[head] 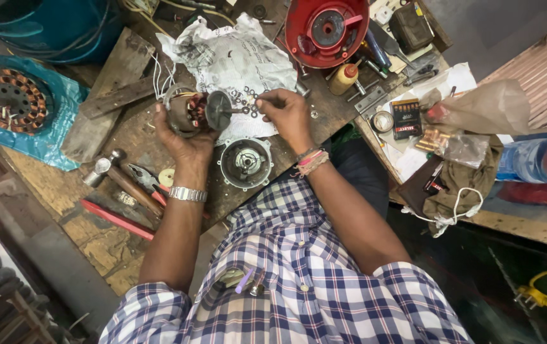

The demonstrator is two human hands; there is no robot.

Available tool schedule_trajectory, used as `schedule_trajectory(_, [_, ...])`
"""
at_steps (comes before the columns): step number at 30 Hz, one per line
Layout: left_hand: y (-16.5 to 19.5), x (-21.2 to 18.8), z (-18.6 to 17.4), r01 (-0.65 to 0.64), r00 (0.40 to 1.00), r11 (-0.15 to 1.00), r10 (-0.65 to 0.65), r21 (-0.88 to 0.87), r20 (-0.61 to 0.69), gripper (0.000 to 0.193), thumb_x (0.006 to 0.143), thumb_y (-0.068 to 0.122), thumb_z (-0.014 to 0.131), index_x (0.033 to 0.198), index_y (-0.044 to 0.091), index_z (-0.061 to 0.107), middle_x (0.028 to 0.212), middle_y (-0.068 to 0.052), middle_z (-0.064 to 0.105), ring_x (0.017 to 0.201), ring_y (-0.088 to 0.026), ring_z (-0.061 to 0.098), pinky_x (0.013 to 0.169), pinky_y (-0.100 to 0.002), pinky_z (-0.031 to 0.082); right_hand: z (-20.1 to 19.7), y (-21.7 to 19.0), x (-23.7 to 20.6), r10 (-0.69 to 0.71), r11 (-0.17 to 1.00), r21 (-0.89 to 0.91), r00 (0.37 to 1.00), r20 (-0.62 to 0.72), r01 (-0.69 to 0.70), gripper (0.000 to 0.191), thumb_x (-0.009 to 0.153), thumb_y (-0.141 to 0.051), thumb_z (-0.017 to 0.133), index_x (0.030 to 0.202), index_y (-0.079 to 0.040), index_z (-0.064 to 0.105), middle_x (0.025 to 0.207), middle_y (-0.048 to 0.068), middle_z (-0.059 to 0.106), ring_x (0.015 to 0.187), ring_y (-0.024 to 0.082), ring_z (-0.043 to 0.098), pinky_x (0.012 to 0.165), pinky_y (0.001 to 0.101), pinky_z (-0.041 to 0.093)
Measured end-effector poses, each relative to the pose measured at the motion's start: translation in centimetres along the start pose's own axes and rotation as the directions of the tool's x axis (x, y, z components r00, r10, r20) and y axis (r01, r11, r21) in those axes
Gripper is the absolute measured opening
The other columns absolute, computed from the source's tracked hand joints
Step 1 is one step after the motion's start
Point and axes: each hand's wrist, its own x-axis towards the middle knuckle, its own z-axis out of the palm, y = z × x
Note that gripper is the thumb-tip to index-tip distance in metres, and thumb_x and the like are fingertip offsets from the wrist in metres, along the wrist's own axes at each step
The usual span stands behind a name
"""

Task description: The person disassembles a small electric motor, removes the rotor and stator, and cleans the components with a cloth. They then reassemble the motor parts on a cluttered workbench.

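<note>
Copper-wound motor stator (pixel 187 113) sits gripped in the left hand (pixel 181 137), steadied above the desk (pixel 134 130), while right hand (pixel 286 111) fingers (pixel 267 102) pinch its shaft (pixel 238 110).

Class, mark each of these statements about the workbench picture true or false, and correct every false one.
1. The left hand holds a motor core with copper windings. True.
2. The right hand grips the hammer. False: its fingertips pinch the end of the core's shaft; the hammer lies on the bench.
3. A round metal end cover lies on the bench below the hands. True.
4. The red housing sits in the person's lap. False: it rests at the far side of the bench.
5. A wristwatch is on the left wrist. True.
</note>
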Motion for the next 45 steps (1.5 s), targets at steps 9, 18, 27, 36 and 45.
schedule_trajectory(9, [0.1, 0.4, 0.2, 0.011, 0.992, 1.0, -0.011, -0.006, 0.123, 0.082, 0.071, 0.067, 0.075, 0.129, 0.011, 0.061, 0.124, -0.013, 0.066, 0.119, -0.033, 0.063, 0.105, -0.067, 0.05, 1.6, -3.7, -2.3, -0.186, 0.978, -0.089, 0.981, 0.054, 0.19, 0.019, 0.092, -0.005, 0.074, 0.11, -0.005, 0.079, 0.088, 0.003, 0.074, 0.071, 0.007, 0.069, 0.062, 0.0226, 0.054])
schedule_trajectory(18, [0.4, 0.2, 0.4, 0.02, 0.995, 1.0, -0.022, 0.019, 0.094, 0.078, 0.069, 0.069, 0.07, 0.125, 0.014, 0.064, 0.121, -0.012, 0.068, 0.117, -0.032, 0.065, 0.099, -0.065, 0.054, 0.7, -6.7, -3.9, -0.354, 0.899, -0.221, 0.924, 0.145, 0.379, 0.024, 0.091, -0.006, 0.077, 0.114, -0.006, 0.078, 0.095, 0.006, 0.074, 0.082, 0.012, 0.07, 0.071, 0.0258, 0.054])
schedule_trajectory(27, [0.4, 0.2, 0.0, 0.014, 0.993, 0.999, -0.017, 0.031, 0.117, 0.081, 0.068, 0.07, 0.07, 0.126, 0.013, 0.062, 0.121, -0.012, 0.067, 0.117, -0.032, 0.065, 0.098, -0.067, 0.055, 0.8, -8.4, -3.6, -0.489, 0.742, -0.402, 0.844, 0.221, 0.536, 0.019, 0.088, -0.011, 0.081, 0.106, -0.008, 0.077, 0.096, 0.008, 0.072, 0.085, 0.021, 0.072, 0.074, 0.0318, 0.057])
schedule_trajectory(36, [0.1, -0.1, 0.1, -0.012, 0.995, 0.999, 0.009, 0.033, 0.096, 0.072, 0.075, 0.065, 0.069, 0.124, 0.014, 0.062, 0.12, -0.012, 0.067, 0.112, -0.031, 0.067, 0.093, -0.061, 0.059, 2.4, -6.8, -2.7, -0.438, 0.707, -0.455, 0.84, 0.319, 0.541, 0.022, 0.085, -0.008, 0.08, 0.107, -0.009, 0.076, 0.095, 0.01, 0.071, 0.085, 0.026, 0.071, 0.076, 0.0373, 0.056])
schedule_trajectory(45, [-0.1, 0.6, -0.3, 0.029, 0.983, 1.0, -0.027, -0.008, 0.18, 0.069, 0.077, 0.063, 0.072, 0.122, 0.011, 0.066, 0.119, -0.012, 0.069, 0.111, -0.031, 0.067, 0.097, -0.059, 0.056, 2.3, -3.8, -2.1, -0.342, 0.833, -0.378, 0.913, 0.223, 0.404, 0.041, 0.08, -0.008, 0.08, 0.118, -0.005, 0.068, 0.096, 0.013, 0.07, 0.085, 0.027, 0.071, 0.071, 0.0362, 0.057])
